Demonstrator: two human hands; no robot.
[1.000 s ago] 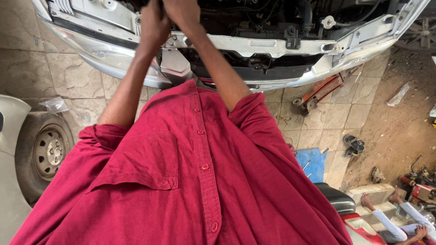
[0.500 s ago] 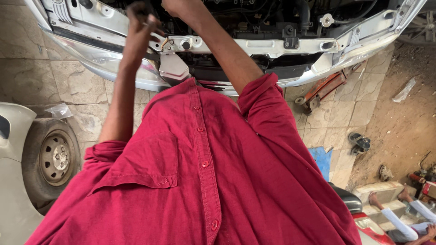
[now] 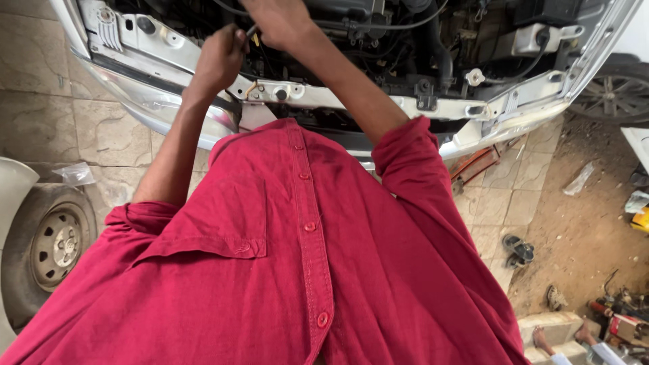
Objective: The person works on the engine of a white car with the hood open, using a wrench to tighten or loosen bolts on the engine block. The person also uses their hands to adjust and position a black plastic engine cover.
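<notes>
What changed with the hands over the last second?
The hands came apart: left hand moved left and down, now closed on a thin metal tool; right hand stays up in the engine bay. Red shirt and wheel unchanged.

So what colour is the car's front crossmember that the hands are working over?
White, the front crossmember shows best in the head view.

The left hand (image 3: 218, 59) is now sitting lower and apart from the right hand (image 3: 277, 20), gripping a thin metal tool (image 3: 249, 31); 1 second ago both hands were pressed together. More of the engine bay (image 3: 405, 47) is showing as the view is tilting up.
</notes>
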